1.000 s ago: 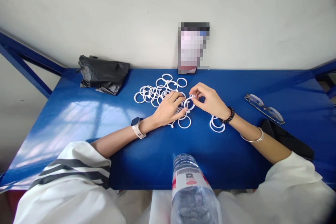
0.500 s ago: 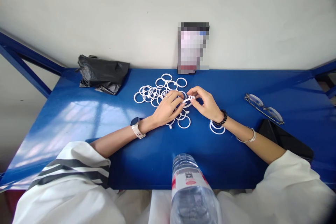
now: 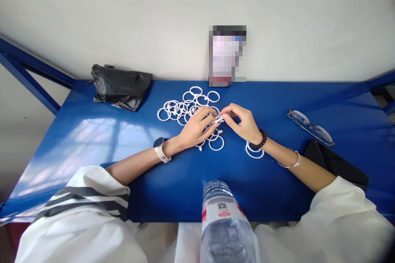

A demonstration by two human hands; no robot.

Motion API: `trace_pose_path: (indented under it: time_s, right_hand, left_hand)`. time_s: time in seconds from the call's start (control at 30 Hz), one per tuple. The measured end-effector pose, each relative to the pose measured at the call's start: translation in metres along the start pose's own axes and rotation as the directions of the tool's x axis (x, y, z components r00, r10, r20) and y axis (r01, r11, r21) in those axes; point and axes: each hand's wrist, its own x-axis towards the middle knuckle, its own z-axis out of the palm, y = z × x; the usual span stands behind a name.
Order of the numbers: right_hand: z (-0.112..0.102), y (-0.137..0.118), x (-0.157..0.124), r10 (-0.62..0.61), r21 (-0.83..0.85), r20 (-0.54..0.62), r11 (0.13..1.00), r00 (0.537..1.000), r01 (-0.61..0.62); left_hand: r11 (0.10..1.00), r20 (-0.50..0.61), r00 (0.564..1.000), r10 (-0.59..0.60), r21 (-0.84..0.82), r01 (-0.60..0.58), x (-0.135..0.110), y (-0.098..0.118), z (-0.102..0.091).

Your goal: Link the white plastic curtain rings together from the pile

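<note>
A white plastic ring (image 3: 219, 119) is pinched between both hands above the blue tabletop, seen nearly edge-on. My left hand (image 3: 197, 126) is closed on its left side, fingertips together. From the right, the thumb and forefinger of my right hand (image 3: 242, 122) grip its other side; the fingers cover the part they touch. Several loose white rings (image 3: 163, 114) with small tabs lie overlapping under and beyond my left hand. One loose ring (image 3: 216, 143) lies just below the hands. By my right wrist are overlapping white rings (image 3: 254, 153), partly hidden by the beaded bracelet.
A clear bottle (image 3: 226, 230) stands close in front of me. A black plastic bag (image 3: 121, 88) lies at the back left. A phone (image 3: 226, 57) with a blurred screen leans on the wall. Glasses (image 3: 311, 127) and a black flat object (image 3: 335, 164) are at right.
My right fingers have closed over the ring's small tab, which showed between them before, and shifted slightly left toward my left hand. The left hand stays almost still.
</note>
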Motion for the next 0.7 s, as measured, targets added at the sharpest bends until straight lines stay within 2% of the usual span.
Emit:
trace_pose_path:
  time_s: [0.33,0.7]
  right_hand:
    - [0.0010,-0.0016,-0.0022,-0.134,0.007,-0.021,0.991,0.991,0.134]
    - [0.0004,0.0010,-0.0019,0.044,0.086,0.036,0.995,0.998,-0.047]
  left_hand:
    - [0.999,0.099,0.995,-0.014,-0.051,0.019,0.0008,0.0010,-0.0035]
    - [0.995,0.094,0.995,-0.016,-0.095,0.025,-0.0006,0.0004,-0.0020]
